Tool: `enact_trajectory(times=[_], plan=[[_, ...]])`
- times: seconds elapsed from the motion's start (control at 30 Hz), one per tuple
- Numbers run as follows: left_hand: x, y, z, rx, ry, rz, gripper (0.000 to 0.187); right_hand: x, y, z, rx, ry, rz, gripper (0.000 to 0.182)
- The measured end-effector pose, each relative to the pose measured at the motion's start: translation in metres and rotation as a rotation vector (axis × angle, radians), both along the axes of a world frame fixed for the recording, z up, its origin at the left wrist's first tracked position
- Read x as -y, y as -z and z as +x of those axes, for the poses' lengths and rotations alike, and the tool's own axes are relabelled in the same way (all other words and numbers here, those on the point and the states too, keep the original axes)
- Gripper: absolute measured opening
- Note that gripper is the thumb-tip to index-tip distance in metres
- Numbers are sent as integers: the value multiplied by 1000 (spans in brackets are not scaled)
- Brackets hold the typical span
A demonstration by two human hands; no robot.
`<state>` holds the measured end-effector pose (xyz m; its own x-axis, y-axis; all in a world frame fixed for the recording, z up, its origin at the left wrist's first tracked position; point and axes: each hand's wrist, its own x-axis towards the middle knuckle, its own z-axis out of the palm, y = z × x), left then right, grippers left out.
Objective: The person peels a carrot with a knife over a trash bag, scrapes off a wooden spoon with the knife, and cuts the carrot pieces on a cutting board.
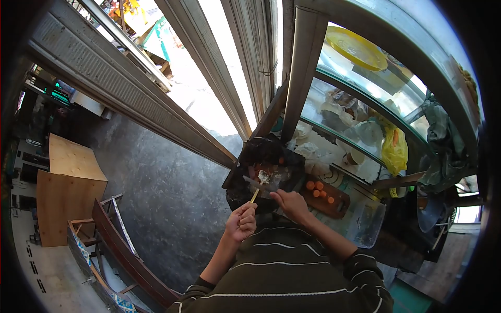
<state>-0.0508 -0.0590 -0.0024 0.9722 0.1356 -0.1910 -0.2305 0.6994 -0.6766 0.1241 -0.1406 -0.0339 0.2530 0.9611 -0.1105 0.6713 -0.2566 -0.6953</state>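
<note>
My left hand (241, 221) is closed around a thin, yellowish stick-like piece (254, 195) that points up and away from me. I cannot make out exactly what it is. In my right hand (292, 205) is a knife (257, 183), its blade reaching leftward across the far end of the yellow piece. Both hands are just in front of a bin lined with black plastic (240, 177), with scraps inside. Orange carrot pieces (316, 193) lie on a brown wooden cutting board (339, 208) to the right of my right hand.
A clear plastic container (369, 224) stands beside the board. To the right is a glass display case (339, 78) with a yellow tray (357, 48) and a yellow plastic bag (394, 148). Folding metal shutters (141, 104) rise at left, above a wooden box (70, 203) and bench (125, 255).
</note>
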Motion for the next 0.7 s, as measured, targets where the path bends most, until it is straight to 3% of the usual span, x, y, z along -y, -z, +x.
enact_trajectory(times=[0.7], plan=[[7,8,0,41,33,85,28,4,-25,4,-63,-65,-164,48]])
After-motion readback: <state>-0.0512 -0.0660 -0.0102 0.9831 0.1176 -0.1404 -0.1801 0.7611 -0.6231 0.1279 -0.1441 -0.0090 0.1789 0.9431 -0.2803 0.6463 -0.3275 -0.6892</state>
